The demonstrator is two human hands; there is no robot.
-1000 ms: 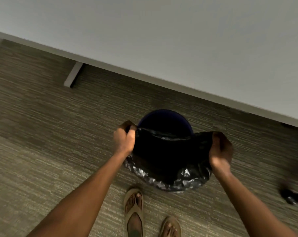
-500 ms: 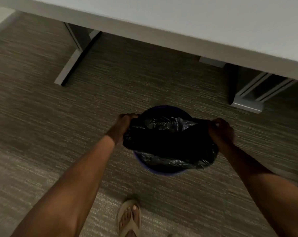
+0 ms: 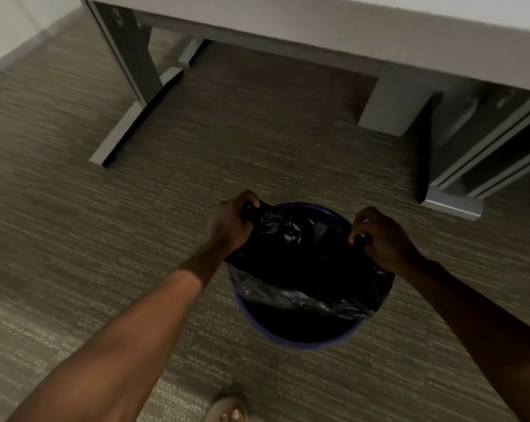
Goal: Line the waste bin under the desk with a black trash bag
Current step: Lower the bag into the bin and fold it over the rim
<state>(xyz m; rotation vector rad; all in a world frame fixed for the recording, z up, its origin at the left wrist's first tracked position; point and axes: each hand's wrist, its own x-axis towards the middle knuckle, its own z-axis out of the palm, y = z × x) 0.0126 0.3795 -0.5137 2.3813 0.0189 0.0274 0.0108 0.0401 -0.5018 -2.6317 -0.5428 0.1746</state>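
A round dark blue waste bin [image 3: 303, 341] stands on the carpet in front of the desk. A crinkled black trash bag [image 3: 300, 269] hangs down into it, its mouth spread across the bin's top. My left hand [image 3: 231, 222] grips the bag's edge at the bin's far left rim. My right hand [image 3: 381, 237] grips the bag's edge at the right rim. The near side of the bag sags inside the bin, below the near rim.
The white desk [image 3: 379, 35] spans the top, with a grey leg and foot [image 3: 127, 117] at the left and a grey leg frame [image 3: 470, 166] at the right. Striped carpet [image 3: 75, 239] covers the floor. My sandalled foot [image 3: 227, 411] shows at the bottom edge.
The view has tilted up and closer under the desk, showing its legs. Both hands have carried the bag's mouth lower over the bin, and more of the bag now sits inside it.
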